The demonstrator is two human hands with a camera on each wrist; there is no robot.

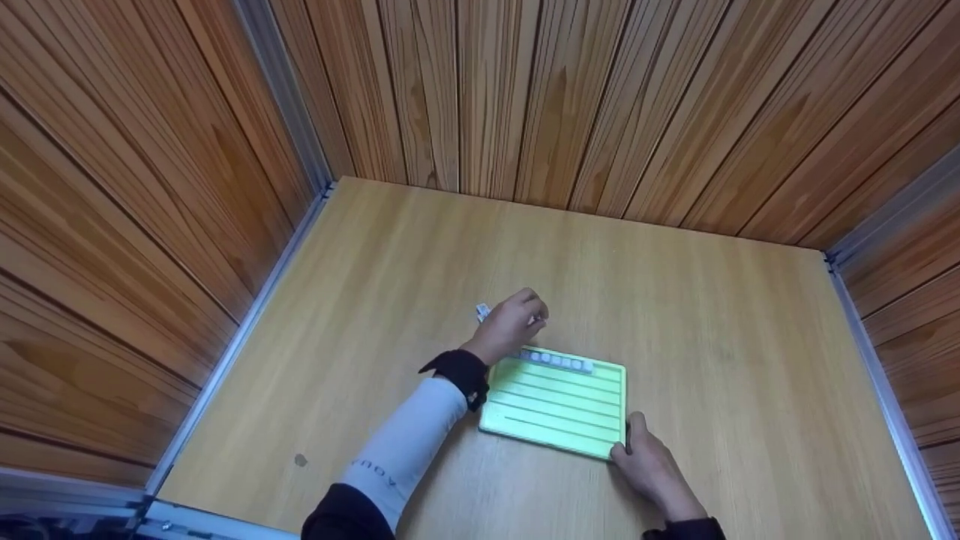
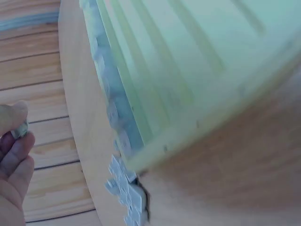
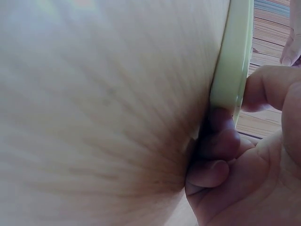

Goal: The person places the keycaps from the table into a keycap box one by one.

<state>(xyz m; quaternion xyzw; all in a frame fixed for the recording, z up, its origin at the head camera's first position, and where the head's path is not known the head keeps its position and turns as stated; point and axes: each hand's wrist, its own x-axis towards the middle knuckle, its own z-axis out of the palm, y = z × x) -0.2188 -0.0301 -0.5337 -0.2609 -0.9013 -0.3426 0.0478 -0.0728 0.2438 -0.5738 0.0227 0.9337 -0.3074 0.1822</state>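
Observation:
A light green grooved tray [image 1: 555, 409] lies on the table, with a row of small grey-white pieces [image 1: 559, 360] in its far groove. My left hand [image 1: 511, 326] is just beyond the tray's far left corner. In the left wrist view, its thumb and fingertips pinch a small pale piece [image 2: 20, 130], mostly covered by the fingers. My right hand [image 1: 651, 461] grips the tray's near right corner. The right wrist view has the thumb on one side of the tray edge [image 3: 230, 75] and curled fingers against the other. Several loose grey pieces [image 2: 129, 193] lie beside the tray corner.
The wooden tabletop [image 1: 420, 247] surrounds the tray. Plank-patterned walls [image 1: 487, 97] stand at the back and both sides, with metal rails [image 1: 240, 330] along the side edges. A small dark mark [image 1: 301, 460] is on the table at the near left.

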